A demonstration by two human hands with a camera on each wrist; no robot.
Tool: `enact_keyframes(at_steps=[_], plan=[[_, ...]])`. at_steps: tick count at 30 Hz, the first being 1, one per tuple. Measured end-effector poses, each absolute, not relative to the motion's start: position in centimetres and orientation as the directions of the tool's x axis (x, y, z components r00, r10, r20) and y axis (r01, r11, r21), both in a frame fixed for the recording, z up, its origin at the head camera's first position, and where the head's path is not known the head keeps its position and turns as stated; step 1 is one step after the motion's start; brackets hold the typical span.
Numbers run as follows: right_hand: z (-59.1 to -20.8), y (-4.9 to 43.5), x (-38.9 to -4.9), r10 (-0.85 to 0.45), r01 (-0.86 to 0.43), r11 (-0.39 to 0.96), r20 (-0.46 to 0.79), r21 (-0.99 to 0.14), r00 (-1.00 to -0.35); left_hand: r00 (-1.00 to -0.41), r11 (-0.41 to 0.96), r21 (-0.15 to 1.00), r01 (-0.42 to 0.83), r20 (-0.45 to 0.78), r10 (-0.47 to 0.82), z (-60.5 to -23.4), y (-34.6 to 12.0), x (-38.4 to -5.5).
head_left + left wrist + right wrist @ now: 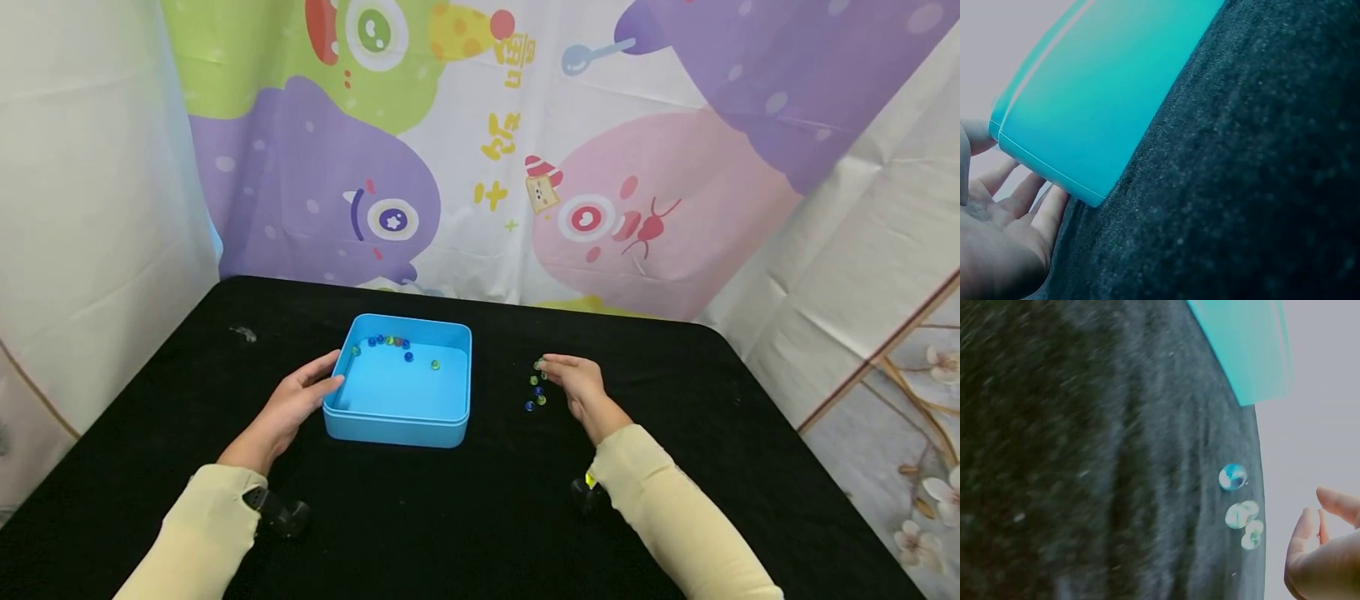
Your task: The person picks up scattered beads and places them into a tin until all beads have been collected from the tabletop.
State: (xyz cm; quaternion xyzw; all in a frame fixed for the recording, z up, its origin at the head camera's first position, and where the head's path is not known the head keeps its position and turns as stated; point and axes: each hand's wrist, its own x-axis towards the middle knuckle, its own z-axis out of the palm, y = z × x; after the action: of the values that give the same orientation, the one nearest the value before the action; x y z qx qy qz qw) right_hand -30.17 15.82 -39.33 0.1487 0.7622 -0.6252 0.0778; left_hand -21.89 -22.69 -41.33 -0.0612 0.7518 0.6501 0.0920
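A light blue square box [397, 429] stands on the black-covered table with several blue, green and reddish glass marbles [408, 357] inside, mostly along its far side. At its left wall my left hand [288, 404] rests with fairly straight fingers, thumb by the rim; in the left wrist view those fingers [1054, 215] lie against the box's outer side. Right of the box, several loose blue and green marbles [529, 406] lie in a line. Over the far end of that line is my right hand [581, 387], its thumb and fingers apart in the right wrist view, with no marble visible between them.
A crumpled, clear-looking scrap [243, 333] lies at the back left of the black tablecloth [465, 517]. Behind the table hangs a cartoon-printed curtain [480, 250], with pale cloth on both sides. Each wrist wears a small dark camera [285, 512].
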Motion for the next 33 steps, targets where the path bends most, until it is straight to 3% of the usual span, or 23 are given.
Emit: enact_keyframes(at_steps=[33], plan=[[-34.1,8.2,-30.5,0.022,0.174,0.057,-0.173,-0.983,-0.985,-0.969,0.166,0.957,-0.238,-0.245,0.026,-40.9,-22.3,-21.8]])
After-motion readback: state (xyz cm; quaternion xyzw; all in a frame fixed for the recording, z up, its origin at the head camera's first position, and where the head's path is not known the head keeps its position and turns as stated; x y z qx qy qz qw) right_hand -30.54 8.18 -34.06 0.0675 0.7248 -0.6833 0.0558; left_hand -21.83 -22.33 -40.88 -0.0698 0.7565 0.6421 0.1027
